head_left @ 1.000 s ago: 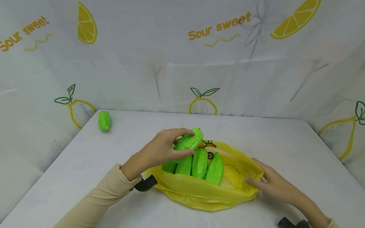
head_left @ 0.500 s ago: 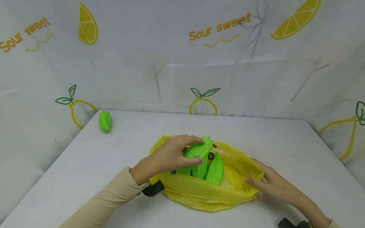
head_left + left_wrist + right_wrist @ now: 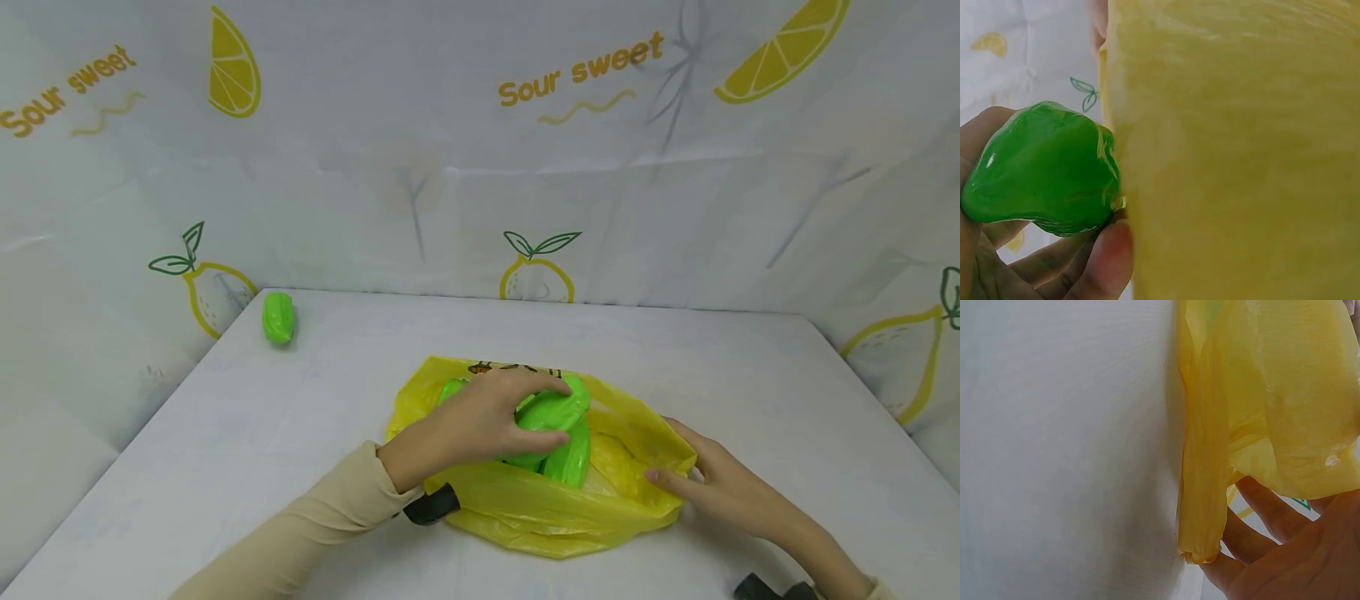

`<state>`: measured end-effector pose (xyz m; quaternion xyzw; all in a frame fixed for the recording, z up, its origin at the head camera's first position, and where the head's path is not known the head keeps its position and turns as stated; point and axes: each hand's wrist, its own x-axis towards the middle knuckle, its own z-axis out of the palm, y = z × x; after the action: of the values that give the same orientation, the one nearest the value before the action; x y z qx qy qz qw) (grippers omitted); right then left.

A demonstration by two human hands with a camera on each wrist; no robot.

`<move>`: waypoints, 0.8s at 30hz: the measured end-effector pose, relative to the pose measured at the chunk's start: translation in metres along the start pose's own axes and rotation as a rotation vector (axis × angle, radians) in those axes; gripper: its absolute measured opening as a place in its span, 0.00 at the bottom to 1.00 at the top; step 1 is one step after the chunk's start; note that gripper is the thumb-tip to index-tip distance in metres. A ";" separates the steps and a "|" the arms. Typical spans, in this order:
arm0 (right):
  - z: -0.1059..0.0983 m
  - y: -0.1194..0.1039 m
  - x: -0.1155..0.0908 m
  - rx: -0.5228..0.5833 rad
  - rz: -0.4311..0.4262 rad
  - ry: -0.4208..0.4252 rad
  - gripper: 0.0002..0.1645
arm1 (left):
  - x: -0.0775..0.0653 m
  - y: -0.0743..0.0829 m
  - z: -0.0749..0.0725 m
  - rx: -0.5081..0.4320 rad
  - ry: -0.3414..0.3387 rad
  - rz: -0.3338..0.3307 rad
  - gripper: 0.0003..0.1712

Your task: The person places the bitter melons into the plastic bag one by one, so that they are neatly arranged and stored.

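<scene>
My left hand point(image 3: 483, 421) holds a glossy green ridged vegetable point(image 3: 558, 408), shaped like a bitter melon, between thumb and fingers. It is over the open mouth of a yellow plastic bag point(image 3: 555, 521). In the left wrist view the held vegetable point(image 3: 1047, 169) sits in the curled fingers, close beside the bag wall point(image 3: 1241, 156). Similar green vegetables point(image 3: 573, 462) lie inside the bag, partly hidden by my hand. At the bag's right end, my right hand point(image 3: 723, 483) grips the rim, thumb inside the mouth. The right wrist view has its fingers point(image 3: 1272, 512) behind the yellow plastic.
One more green vegetable point(image 3: 278, 318) lies alone at the far left corner of the white table point(image 3: 337, 350). A white curtain point(image 3: 337, 208) with lemon prints rises behind the table and along its sides. Black wrist mounts point(image 3: 432, 505) sit at both wrists.
My left hand has moved right and slightly toward me over the bag with the green vegetable in its grip. The bag's left part shows more now. My right hand stays at the rim.
</scene>
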<state>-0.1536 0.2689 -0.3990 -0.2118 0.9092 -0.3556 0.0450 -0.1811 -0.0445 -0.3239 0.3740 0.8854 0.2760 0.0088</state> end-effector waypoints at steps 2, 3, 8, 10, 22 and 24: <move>0.000 0.000 0.000 0.001 0.001 0.000 0.34 | 0.002 0.002 0.004 0.012 -0.005 -0.005 0.28; 0.000 0.000 0.000 0.002 0.000 -0.001 0.34 | 0.003 0.003 0.006 0.016 -0.005 -0.005 0.28; 0.000 0.002 -0.001 0.010 -0.009 -0.004 0.33 | 0.008 0.006 0.015 0.030 -0.001 -0.006 0.28; -0.001 0.002 -0.001 0.011 -0.014 -0.003 0.33 | 0.010 0.008 0.019 0.027 -0.001 -0.014 0.28; -0.001 0.002 -0.001 0.023 -0.029 0.001 0.32 | 0.023 0.023 0.037 0.034 -0.028 -0.064 0.29; -0.001 0.002 -0.001 0.024 -0.034 0.001 0.32 | 0.025 0.024 0.040 0.025 -0.028 -0.062 0.28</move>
<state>-0.1535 0.2713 -0.3994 -0.2264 0.9012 -0.3672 0.0409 -0.1745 0.0052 -0.3408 0.3504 0.8996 0.2593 0.0251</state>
